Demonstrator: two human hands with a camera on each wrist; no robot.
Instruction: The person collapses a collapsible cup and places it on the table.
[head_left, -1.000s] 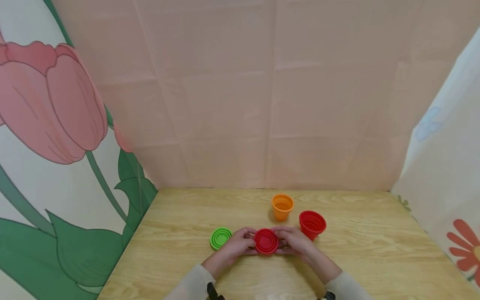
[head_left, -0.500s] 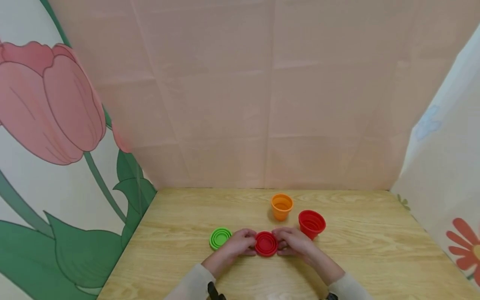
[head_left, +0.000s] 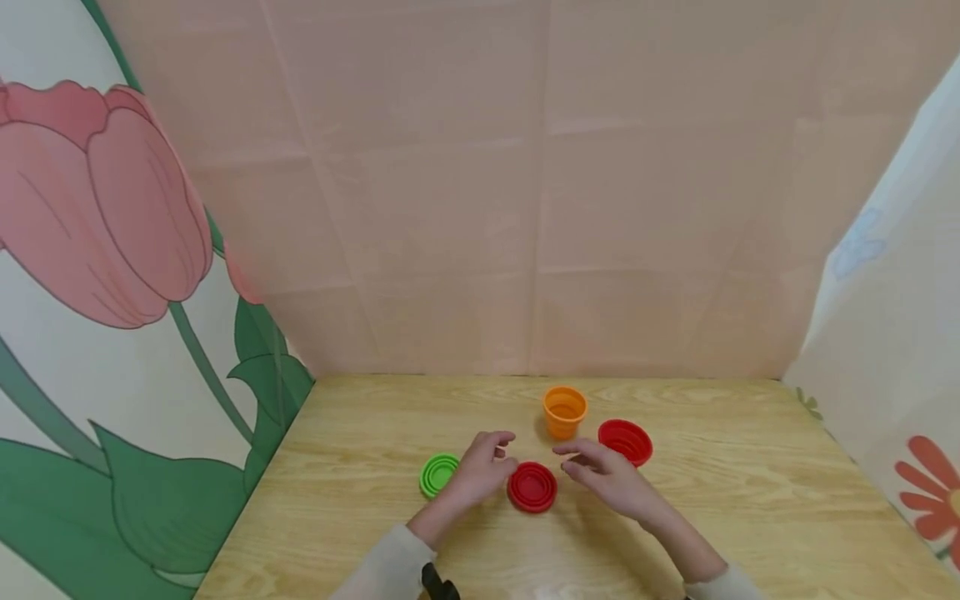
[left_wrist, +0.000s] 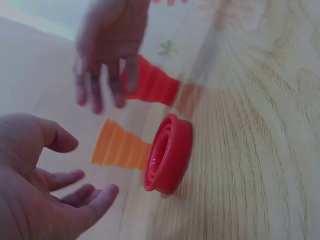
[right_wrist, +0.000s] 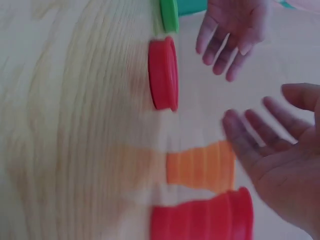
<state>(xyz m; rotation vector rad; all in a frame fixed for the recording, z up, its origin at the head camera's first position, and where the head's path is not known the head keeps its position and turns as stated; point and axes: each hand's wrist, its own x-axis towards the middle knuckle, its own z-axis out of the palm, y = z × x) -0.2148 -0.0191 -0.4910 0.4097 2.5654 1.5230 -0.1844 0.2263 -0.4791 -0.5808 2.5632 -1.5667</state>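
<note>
A flattened red collapsible cup (head_left: 532, 487) lies on the table between my two hands, and neither touches it. My left hand (head_left: 480, 468), raised just left of it, has loosely bent fingers and holds nothing. To its right my right hand (head_left: 606, 478) hovers with fingers spread apart, also holding nothing. Beside my left hand lies a flattened green collapsible cup (head_left: 438, 476), partly covered by that hand. An expanded red cup (head_left: 626, 442) stands behind my right hand, which hides its lower part. In the left wrist view the flattened red cup (left_wrist: 169, 155) shows its nested rings.
Farther back stands an expanded orange cup (head_left: 564, 412). The wooden table (head_left: 360, 425) reaches a beige cloth backdrop (head_left: 450, 208). Flower-printed sheets hang at the left and right sides.
Both hands have let go of the flattened red cup and moved up and apart, the right one farther to the right. The cup now lies on the table.
</note>
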